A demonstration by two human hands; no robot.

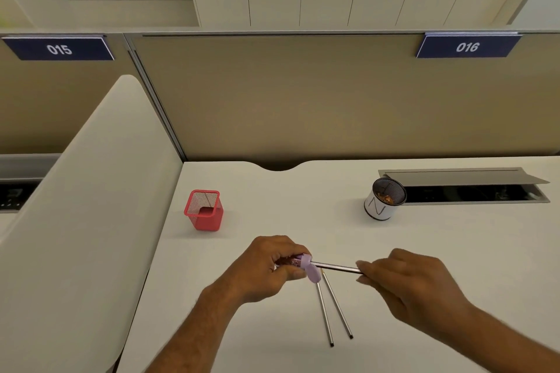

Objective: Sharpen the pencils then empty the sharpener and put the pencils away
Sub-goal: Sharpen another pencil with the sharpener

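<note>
White surface [272, 206] runs beneath a tan partition. Above it, the left hand [269, 266] clasps a lilac sharpener [310, 268] while the right hand [406, 285] pinches a pencil [336, 267] whose tip sits in it. Two more pencils [333, 309] lie at 6 o'clock of the sharpener, a red mesh cup [203, 211] at 10, a round cup [383, 200] holding shavings at 2.

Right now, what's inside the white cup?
The white cup shows orange-brown bits at the bottom, likely pencil shavings, against its dark mesh inner wall. The near wall hides the rest of the floor, so how much is in there can't be told.
</note>
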